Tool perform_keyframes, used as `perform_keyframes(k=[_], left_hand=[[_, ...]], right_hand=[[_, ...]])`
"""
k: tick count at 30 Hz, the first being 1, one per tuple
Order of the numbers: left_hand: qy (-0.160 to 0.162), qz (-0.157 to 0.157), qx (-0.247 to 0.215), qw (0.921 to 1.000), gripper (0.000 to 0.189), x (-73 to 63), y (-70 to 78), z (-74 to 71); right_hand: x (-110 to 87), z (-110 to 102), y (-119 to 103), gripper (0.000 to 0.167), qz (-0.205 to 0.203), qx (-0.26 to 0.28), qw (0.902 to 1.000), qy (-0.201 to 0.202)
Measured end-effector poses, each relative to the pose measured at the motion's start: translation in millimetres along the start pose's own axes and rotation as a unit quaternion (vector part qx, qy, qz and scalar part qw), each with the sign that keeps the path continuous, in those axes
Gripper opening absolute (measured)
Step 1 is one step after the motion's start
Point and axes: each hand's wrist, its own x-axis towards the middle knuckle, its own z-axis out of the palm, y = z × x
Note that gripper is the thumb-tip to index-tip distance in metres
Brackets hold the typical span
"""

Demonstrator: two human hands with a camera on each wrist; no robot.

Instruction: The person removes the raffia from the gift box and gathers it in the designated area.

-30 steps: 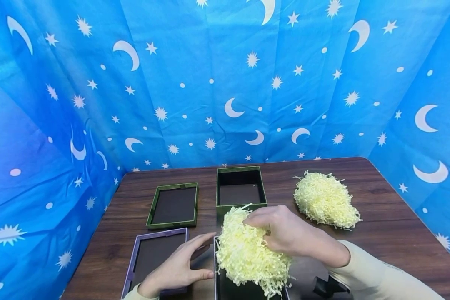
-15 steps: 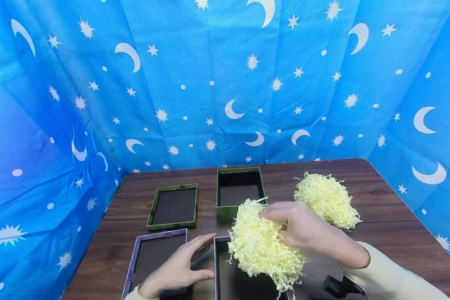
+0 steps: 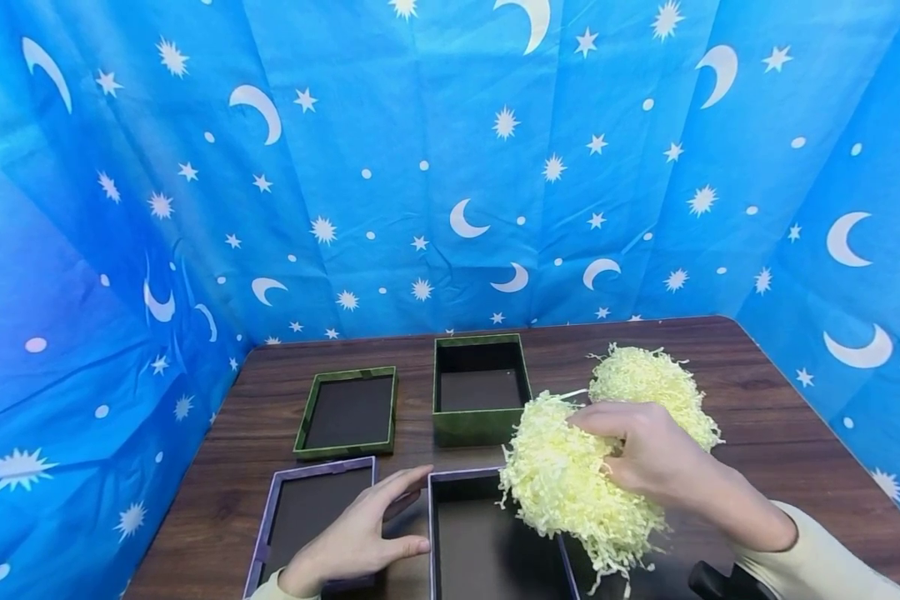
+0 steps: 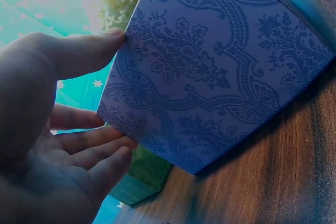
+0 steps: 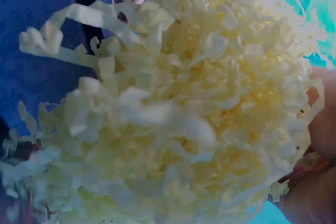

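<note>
My right hand (image 3: 663, 454) grips a wad of pale yellow shredded paper (image 3: 570, 483) above the right side of a purple-rimmed box (image 3: 480, 546). In the right wrist view this shredded paper (image 5: 210, 103) hides most of the fingers. The box interior is dark, and the wad covers part of its right wall. At the left wall my left hand (image 3: 363, 533) has its thumb and fingers spread. From the left wrist view, the left hand's thumb and fingertips touch edges of the patterned purple box (image 4: 199, 72).
A second heap of shredded paper (image 3: 652, 392) lies at the back right. Behind the purple box stands a green box (image 3: 480, 427). To the left are a green lid (image 3: 345, 412) and a purple lid (image 3: 315, 508), hollow side up. The wooden table (image 3: 787, 467) meets a blue curtain (image 3: 390, 108).
My right hand has carried the wad of shredded paper rightward, from over the middle of the purple box towards its right side, uncovering more of its interior. The left hand has stayed in place.
</note>
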Motion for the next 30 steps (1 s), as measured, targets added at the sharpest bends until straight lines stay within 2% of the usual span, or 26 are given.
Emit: perform_keyframes(k=[9,17,21,25,30], left_hand=[[0.000,-0.040,-0.008,0.9992,0.070,-1.4,-3.6,3.0],[0.004,-0.025,0.013,0.9996,0.070,2.5,-2.6,3.2],[0.004,-0.026,0.015,0.9995,0.071,3.3,0.0,3.0],[0.006,-0.029,0.003,0.9995,0.071,3.4,1.7,2.6],[0.006,-0.038,0.011,0.9992,0.072,3.0,3.3,3.1]], right_hand=[[-30.6,-4.0,18.5,0.064,0.063,-0.033,0.9974,0.005],[-55.4,-4.4,27.3,0.061,0.137,-0.034,0.9894,-0.032],[-65.1,-3.4,33.3,0.063,0.133,-0.033,0.9900,-0.033],[-73.2,-2.5,38.9,0.065,0.120,-0.055,0.9910,-0.025],[-81.4,-2.4,43.5,0.066,0.116,-0.079,0.9898,-0.027]])
